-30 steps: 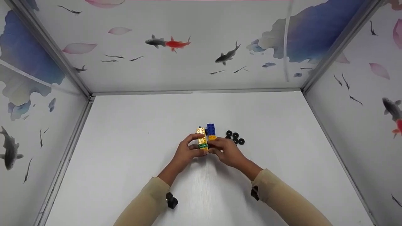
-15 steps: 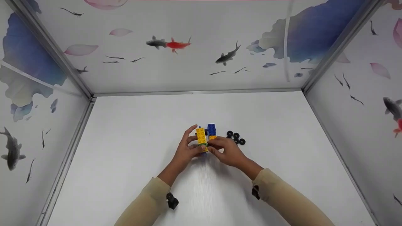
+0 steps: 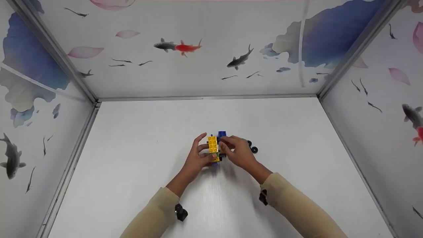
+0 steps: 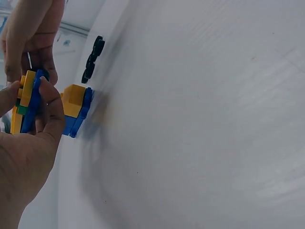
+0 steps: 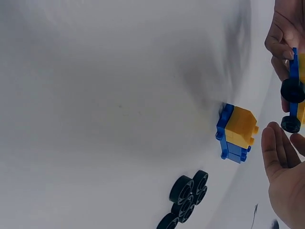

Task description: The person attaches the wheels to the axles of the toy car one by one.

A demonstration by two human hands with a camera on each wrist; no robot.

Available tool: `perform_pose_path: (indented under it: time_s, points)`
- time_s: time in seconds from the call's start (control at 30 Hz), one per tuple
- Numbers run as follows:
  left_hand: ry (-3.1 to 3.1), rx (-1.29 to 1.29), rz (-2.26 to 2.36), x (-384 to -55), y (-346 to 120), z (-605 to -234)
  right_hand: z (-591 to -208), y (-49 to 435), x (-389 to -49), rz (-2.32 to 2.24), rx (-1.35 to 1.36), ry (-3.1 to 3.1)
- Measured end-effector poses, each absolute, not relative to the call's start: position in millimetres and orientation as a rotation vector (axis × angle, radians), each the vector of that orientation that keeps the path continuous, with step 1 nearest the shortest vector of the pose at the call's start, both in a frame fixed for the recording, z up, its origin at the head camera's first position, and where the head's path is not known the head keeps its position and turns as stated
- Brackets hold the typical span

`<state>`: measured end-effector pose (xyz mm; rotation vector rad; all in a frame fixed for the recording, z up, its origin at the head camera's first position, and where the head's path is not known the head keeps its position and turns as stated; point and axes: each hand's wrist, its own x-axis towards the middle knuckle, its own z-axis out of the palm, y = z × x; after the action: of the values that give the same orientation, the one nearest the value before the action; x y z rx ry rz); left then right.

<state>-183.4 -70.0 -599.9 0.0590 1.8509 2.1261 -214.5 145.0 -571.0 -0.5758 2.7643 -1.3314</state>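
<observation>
My left hand point(image 3: 195, 159) grips a toy brick car point(image 3: 212, 144) with a blue base, yellow studded bricks and a green layer. In the right wrist view two black wheels point(image 5: 291, 90) show on the car's side. Close beside its far wheel point(image 5: 290, 124) is my right hand point(image 5: 288, 186), its fingers fairly straight; whether they touch the wheel I cannot tell. A second blue and yellow brick build point(image 5: 240, 126) stands on the table behind the right hand, which partly hides it in the head view.
Several loose black wheels point(image 5: 182, 188) lie clustered to the right of the brick build, partly covered by my right hand in the head view. The white table point(image 3: 138, 132) is enclosed by printed panels point(image 3: 205, 76) at the back and sides.
My right hand has moved forward along the car, from its near end toward its far end, uncovering a black wheel near the front. The left index finger has lifted off the top.
</observation>
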Motion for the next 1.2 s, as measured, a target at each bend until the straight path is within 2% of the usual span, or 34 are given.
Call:
perform_pose_path:
  time_s: [0.47, 1.2]
  points:
    - [1.841, 0.152, 2.078, -184.1, -70.4, -601.3, -568.6, 130.1, -222.6, -1.438, -0.411, 2.632]
    - [1.864, 0.157, 2.011, -182.0, -69.0, -598.3, -570.6, 132.7, -222.4, -1.478, -0.352, 2.591]
